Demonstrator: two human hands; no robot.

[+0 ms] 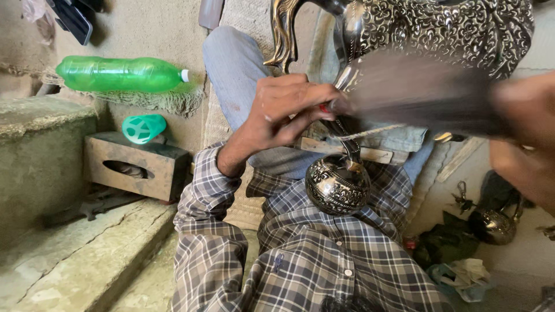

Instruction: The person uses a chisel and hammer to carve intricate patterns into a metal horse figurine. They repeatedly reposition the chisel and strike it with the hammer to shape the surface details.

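The right hand (526,136) is blurred and cut off by the right edge. The dark tool (416,95) it holds is a smear, its kind unreadable. The engraved metal vessel (451,29) runs off the top edge.

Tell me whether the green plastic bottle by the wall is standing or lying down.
Lying down. The green plastic bottle rests on its side on a frayed cloth, its white cap pointing right.

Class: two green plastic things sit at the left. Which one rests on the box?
The small mint-green cup, lying atop the box; the long green bottle lies higher, on the ledge.
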